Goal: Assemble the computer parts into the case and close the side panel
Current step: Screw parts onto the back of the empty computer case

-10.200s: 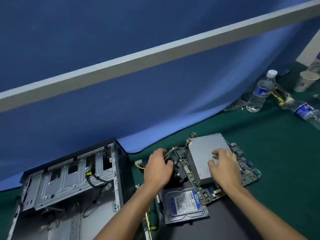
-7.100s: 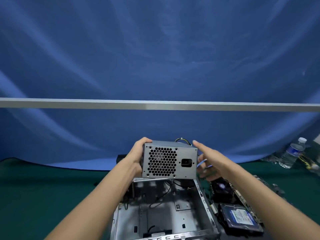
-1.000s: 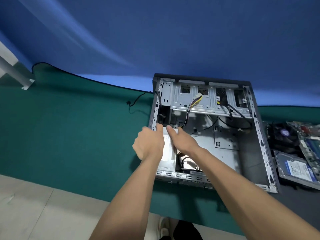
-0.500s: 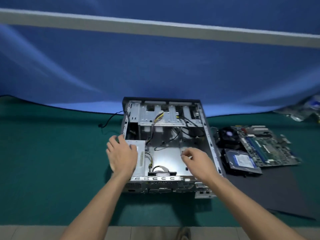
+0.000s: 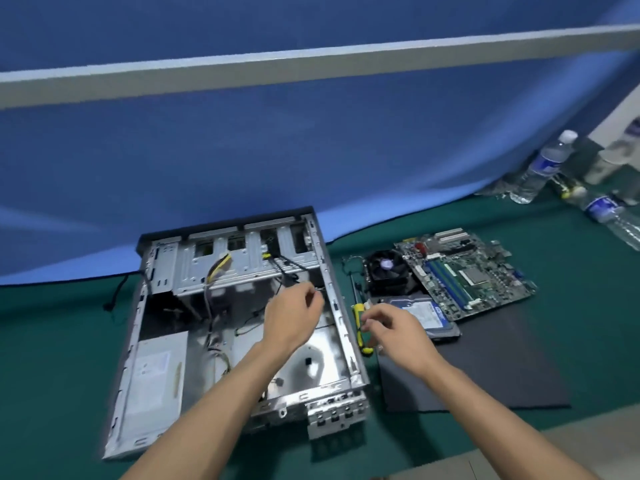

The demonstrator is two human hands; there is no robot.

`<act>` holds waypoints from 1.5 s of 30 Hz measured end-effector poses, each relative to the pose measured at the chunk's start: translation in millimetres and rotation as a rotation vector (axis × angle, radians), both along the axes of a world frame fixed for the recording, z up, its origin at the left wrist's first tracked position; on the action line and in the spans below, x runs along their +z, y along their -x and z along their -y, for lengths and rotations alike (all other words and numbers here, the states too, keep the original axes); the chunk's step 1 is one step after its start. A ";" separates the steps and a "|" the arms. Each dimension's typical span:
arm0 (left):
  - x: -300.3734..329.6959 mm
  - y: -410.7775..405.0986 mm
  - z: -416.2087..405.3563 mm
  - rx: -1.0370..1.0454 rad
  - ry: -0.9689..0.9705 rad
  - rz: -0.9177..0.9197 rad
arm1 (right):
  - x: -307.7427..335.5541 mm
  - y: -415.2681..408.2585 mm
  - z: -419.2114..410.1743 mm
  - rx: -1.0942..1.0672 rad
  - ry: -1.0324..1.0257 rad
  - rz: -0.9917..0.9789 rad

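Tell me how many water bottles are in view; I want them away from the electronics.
2: one water bottle stands upright at the blue backdrop, far right; another bottle lies on the green mat, partly cut off.

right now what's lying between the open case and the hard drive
In the head view, a yellow-and-green handled screwdriver lies on the green mat between the case wall and the hard drive, with the right hand over it.
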State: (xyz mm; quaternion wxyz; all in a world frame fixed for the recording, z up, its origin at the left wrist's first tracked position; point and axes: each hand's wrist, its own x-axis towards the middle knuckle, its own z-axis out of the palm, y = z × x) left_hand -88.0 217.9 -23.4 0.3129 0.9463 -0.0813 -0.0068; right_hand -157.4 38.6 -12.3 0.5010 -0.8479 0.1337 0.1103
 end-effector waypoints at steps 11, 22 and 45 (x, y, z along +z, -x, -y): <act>-19.4 -44.1 87.3 0.238 -0.198 -0.021 | -51.7 -66.2 50.3 0.116 0.107 -0.082; -29.0 -44.8 93.3 0.357 -0.141 0.093 | -106.6 -132.9 18.9 0.379 0.555 -0.085; -15.2 -41.2 91.5 0.185 -0.234 0.253 | -81.2 -116.6 25.9 -0.087 -0.217 0.073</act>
